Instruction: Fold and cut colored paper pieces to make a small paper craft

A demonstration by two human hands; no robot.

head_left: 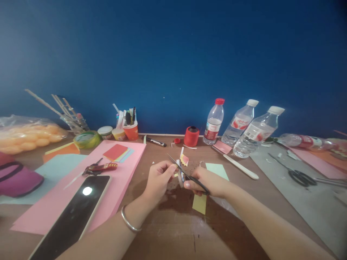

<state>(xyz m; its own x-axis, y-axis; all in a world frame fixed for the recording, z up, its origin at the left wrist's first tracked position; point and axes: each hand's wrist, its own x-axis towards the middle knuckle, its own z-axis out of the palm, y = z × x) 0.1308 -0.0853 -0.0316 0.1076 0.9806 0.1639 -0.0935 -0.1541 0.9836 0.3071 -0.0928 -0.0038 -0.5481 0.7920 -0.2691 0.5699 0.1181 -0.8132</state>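
Note:
My right hand (208,180) grips a pair of dark-handled scissors (175,160), blades pointing up and to the left. Close to the blades, my left hand (159,177) has its thumb and finger pinched together; whatever is between them is too small to make out. Just beyond the scissors lies a small fan-shaped piece of pink and yellow paper (184,160). Beneath the blades, partly hidden, is what looks like a narrow roll of tape (180,177). A yellow paper slip (200,205) rests below my right hand, and a pale green sheet (218,169) is behind it.
Left are pink sheets (127,155), a phone (73,213) and a pen cup (131,131). Toward the wall stand a red spool (191,136) and water bottles (213,124). A white-handled knife (241,167) lies right, with other black scissors (300,177) on a grey sheet (287,202).

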